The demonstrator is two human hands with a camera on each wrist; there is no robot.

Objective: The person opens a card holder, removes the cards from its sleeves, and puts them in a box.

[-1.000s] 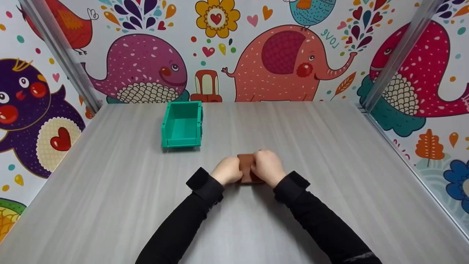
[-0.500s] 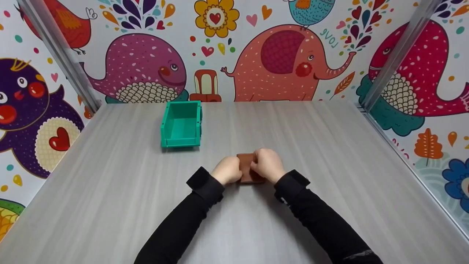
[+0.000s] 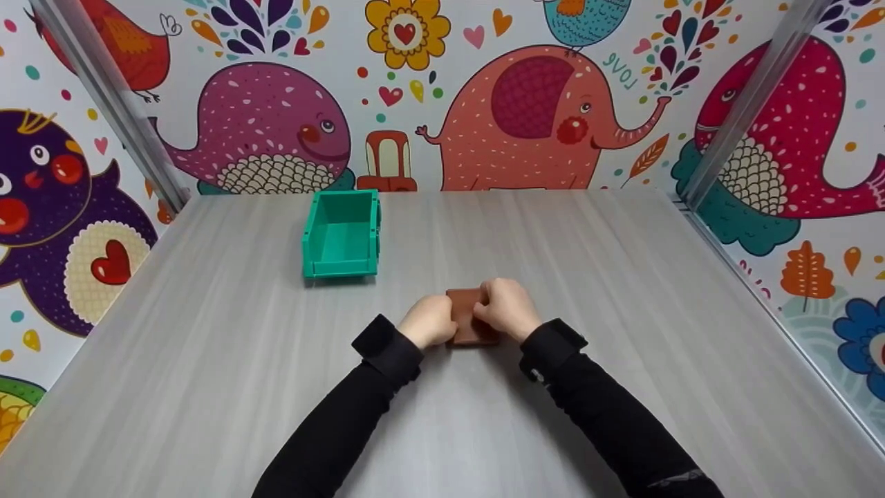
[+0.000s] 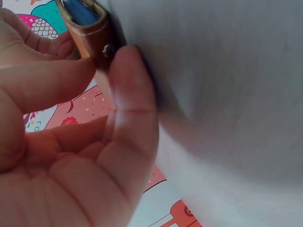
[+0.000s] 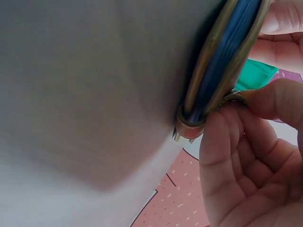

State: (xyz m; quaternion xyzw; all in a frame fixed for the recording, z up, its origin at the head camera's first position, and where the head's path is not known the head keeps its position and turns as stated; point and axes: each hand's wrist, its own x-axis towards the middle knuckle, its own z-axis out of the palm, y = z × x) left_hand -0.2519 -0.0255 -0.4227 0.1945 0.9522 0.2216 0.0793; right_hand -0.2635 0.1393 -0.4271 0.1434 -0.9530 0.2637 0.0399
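A small brown leather wallet [image 3: 464,312] lies on the table between my hands in the head view. My left hand [image 3: 429,321] pinches its left edge between thumb and fingers; a metal snap [image 4: 108,49] shows there in the left wrist view. On the opposite side, my right hand [image 3: 510,308] pinches a short strap [image 5: 233,98] at the wallet's edge. Blue inner sleeves [image 5: 222,61] are visible between the covers in the right wrist view. The cover's right part is hidden under my right hand from above.
A green open-topped plastic bin [image 3: 341,268] stands farther back on the table [image 3: 207,360], left of the wallet. Walls printed with cartoon animals [image 3: 529,131] enclose the back and sides, with metal posts [image 3: 110,104] at the corners.
My right hand has shifted very slightly away and to the right over the wallet, uncovering a little more of its cover. The left hand and the bin look unmoved.
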